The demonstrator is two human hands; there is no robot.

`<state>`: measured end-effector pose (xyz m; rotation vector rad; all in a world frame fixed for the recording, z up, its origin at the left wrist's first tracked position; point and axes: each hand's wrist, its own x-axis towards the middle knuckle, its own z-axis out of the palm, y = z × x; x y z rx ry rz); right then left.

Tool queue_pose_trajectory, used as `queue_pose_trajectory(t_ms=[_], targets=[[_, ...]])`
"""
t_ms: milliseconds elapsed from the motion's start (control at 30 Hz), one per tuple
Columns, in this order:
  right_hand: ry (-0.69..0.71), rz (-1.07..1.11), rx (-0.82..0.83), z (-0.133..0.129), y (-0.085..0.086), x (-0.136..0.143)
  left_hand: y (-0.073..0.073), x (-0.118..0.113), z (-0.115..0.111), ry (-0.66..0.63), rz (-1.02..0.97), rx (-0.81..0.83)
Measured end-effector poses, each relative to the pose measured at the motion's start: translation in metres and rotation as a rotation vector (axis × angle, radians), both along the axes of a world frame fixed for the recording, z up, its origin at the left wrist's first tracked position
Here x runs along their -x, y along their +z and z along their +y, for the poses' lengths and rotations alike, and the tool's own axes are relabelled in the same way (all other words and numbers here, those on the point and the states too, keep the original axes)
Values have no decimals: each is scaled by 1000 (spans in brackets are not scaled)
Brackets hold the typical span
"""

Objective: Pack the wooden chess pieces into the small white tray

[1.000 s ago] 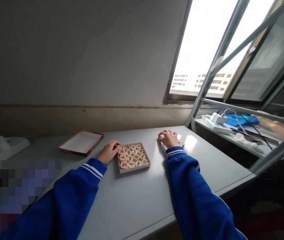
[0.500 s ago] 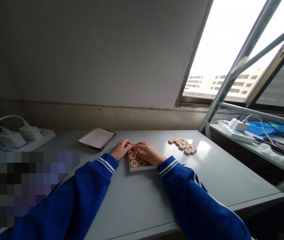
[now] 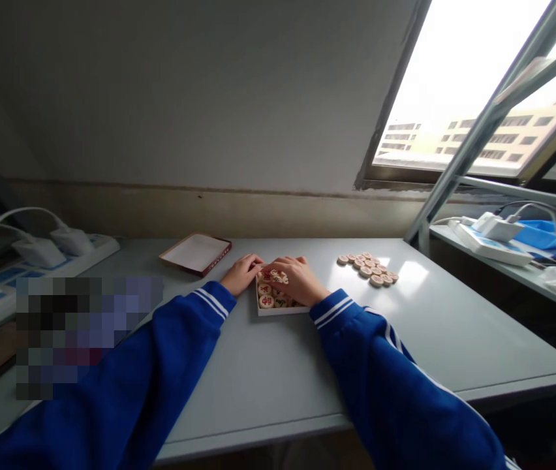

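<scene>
A shallow white box (image 3: 285,311) on the grey desk holds round wooden pieces (image 3: 266,301) marked with red or dark characters. My left hand (image 3: 243,274) is at the box's far left corner, its fingers bent together against the edge; what they grip is too small to make out. Over the box lies my right hand (image 3: 297,279), palm down, its fingers bent across the pieces and hiding part of them. Whether it grips a piece cannot be seen. Several more round pieces (image 3: 369,267) lie flat in a group to the right.
An open box lid (image 3: 196,253) lies at the back left. Power strips with white plugs stand at the far left (image 3: 77,251) and on the right shelf (image 3: 496,243), near a blue tray (image 3: 547,234). A metal post (image 3: 442,192) rises at the desk's back right.
The view has shifted, so the desk and box appear slightly higher and to the right. Both hands remain at the box, with the right hand's fingers slightly nearer the left hand.
</scene>
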<state>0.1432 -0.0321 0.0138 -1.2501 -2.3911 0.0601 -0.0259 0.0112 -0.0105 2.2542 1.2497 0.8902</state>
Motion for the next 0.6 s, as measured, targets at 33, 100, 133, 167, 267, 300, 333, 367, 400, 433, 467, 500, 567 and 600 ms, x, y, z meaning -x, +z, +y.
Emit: queue_pose_trajectory(t_ms=[33, 100, 133, 167, 267, 300, 333, 367, 400, 433, 467, 500, 567, 600], targets=[[-19, 5, -11, 1, 1, -3, 0, 0, 0, 6, 5, -3], [-69, 55, -8, 3, 6, -12, 0, 0, -1, 14, 18, -4], [-82, 86, 8, 4, 10, -18, 0, 0, -1, 18, 24, -1], [-77, 111, 20, 5, 13, -25, 0, 0, -1, 21, 28, -1], [-182, 98, 0, 5, 23, -45, -1, 0, 0, 28, 25, -2], [-240, 72, -4, 5, 24, -51, -1, 0, 0, 29, 21, -3], [-297, 45, -1, 5, 25, -56, -1, 0, 0, 29, 16, -4], [-346, 19, 9, 5, 25, -61, -1, 0, 0, 29, 11, -6], [-383, -6, 21, 5, 24, -65, -1, 0, 0, 27, 7, -6], [-409, -32, 27, 5, 23, -68, -1, 0, -1, 26, 3, -4], [-428, -67, 24, 5, 21, -70, -1, 0, -1, 28, 0, -1], [-445, -115, 17, 4, 20, -73, -1, 0, -2, 33, -1, 4], [-487, -252, 8, 2, 20, -79, -1, -1, -2, 45, 0, 16], [-515, -325, 9, 1, 20, -83, -1, -1, -3, 48, 2, 20]])
